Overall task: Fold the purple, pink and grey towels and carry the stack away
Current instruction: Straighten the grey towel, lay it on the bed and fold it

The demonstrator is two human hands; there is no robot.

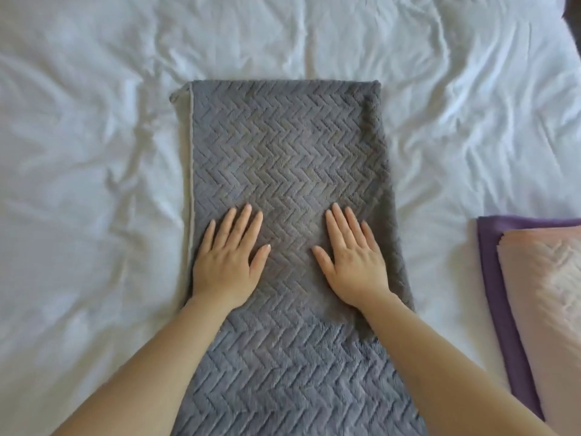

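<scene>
Both hands flat, fingers straight: left hand [225,265], right hand [352,264] press grey towel [283,146] on bed.

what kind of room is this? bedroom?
Probably a bedroom: the work surface is a bed covered by a wrinkled white sheet. A grey towel lies on it under both flat hands, beside a pink towel stacked on a purple towel.
</scene>
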